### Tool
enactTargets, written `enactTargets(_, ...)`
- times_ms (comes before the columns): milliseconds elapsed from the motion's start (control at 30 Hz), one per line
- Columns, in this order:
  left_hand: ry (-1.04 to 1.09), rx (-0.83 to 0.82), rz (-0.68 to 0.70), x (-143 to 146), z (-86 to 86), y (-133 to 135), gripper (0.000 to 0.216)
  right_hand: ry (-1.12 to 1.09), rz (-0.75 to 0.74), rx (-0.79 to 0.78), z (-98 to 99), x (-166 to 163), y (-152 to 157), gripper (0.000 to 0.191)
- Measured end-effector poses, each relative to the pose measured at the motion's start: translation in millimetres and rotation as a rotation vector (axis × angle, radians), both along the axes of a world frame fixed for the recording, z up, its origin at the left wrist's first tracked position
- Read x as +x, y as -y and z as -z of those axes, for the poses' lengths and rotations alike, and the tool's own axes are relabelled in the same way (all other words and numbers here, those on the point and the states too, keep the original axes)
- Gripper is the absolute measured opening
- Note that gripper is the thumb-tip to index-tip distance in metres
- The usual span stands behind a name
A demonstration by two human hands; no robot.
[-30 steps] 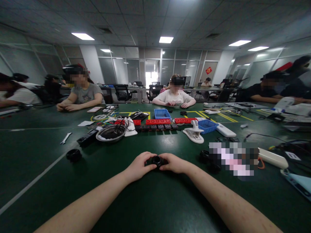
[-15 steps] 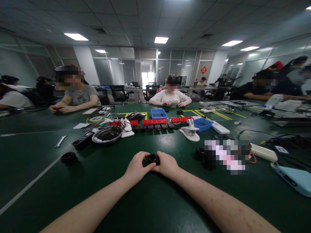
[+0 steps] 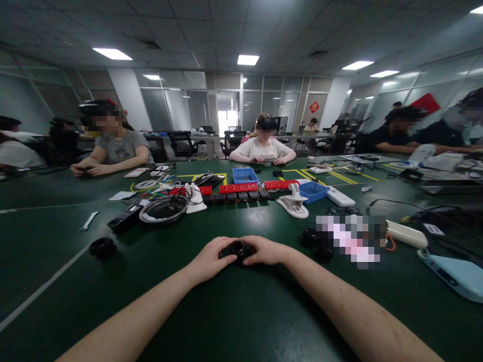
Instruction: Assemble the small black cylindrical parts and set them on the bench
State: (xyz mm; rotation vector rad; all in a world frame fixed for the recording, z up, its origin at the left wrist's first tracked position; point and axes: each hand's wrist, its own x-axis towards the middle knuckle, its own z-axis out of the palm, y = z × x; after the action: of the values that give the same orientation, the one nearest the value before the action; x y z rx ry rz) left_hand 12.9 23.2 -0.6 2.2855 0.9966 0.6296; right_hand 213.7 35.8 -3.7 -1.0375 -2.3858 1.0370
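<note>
Between my two hands is a round black part [image 3: 237, 248] with a raised ring and a hole in its middle. It is just above or on the green table; I cannot tell which. My left hand [image 3: 213, 259] is closed round its left side, thumb at the near edge. From the right, my right hand [image 3: 264, 250] grips it, with fingers at the far side and thumb at the near side. A similar black part [image 3: 102, 247] lies off to the left. Two more dark round pieces, a far one [image 3: 309, 236] and a nearer one [image 3: 325, 253], lie to the right.
Across the table [image 3: 211, 311] are a metal bowl [image 3: 164, 210], red strips [image 3: 238, 188], blue trays [image 3: 245, 176], a white clip stand [image 3: 293, 203], a wrench [image 3: 89, 221] and a light-blue case [image 3: 458, 274]. Several people sit around, one directly opposite [image 3: 263, 147].
My right hand's fingers have shifted, and its thumb now shows at the near edge of the black part. More of the part is visible between my hands. The view has shifted slightly.
</note>
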Motion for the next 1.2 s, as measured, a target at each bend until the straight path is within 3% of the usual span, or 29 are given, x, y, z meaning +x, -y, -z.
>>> enactTargets(133, -0.004, 0.012, 0.023, -0.6, -0.6, 0.6, 0.037, -0.018, -0.022, -0.012, 4.3, 1.9, -2.9, 0.035)
enactTargets(267, -0.003, 0.025, -0.017, 1.7, -3.2, 4.4, 0.034, 0.026, 0.062, 0.015, 8.0, 0.9, -3.3, 0.027)
enactTargets(467, 0.001, 0.051, -0.174, 6.8, 2.6, 6.6, 0.031, 0.256, 0.392, 0.159, 9.9, -18.7, 11.3, 0.045)
enactTargets(600, -0.015, 0.078, -0.274, 8.1, 7.2, 5.9, 0.03, 0.379, 0.558, 0.315, 13.2, -33.7, 23.4, 0.042)
enactTargets(767, 0.002, 0.102, -0.266, 8.0, 4.2, 8.8, 0.035, 0.266, 0.406, 0.299, 9.5, -26.0, 22.0, 0.053)
enactTargets(933, 0.028, 0.072, -0.246, 8.6, 1.8, 8.3, 0.042, 0.04, 0.162, 0.088, 2.8, -5.2, 6.7, 0.07)
enactTargets(1067, 0.015, 0.04, -0.186, 8.2, -1.8, 6.8, 0.035, -0.008, 0.031, -0.046, 0.8, 1.1, -1.6, 0.046)
enactTargets(1200, 0.005, 0.007, -0.118, 6.7, -5.4, 5.8, 0.035, 0.008, 0.021, -0.002, 3.9, -0.2, -3.9, 0.029)
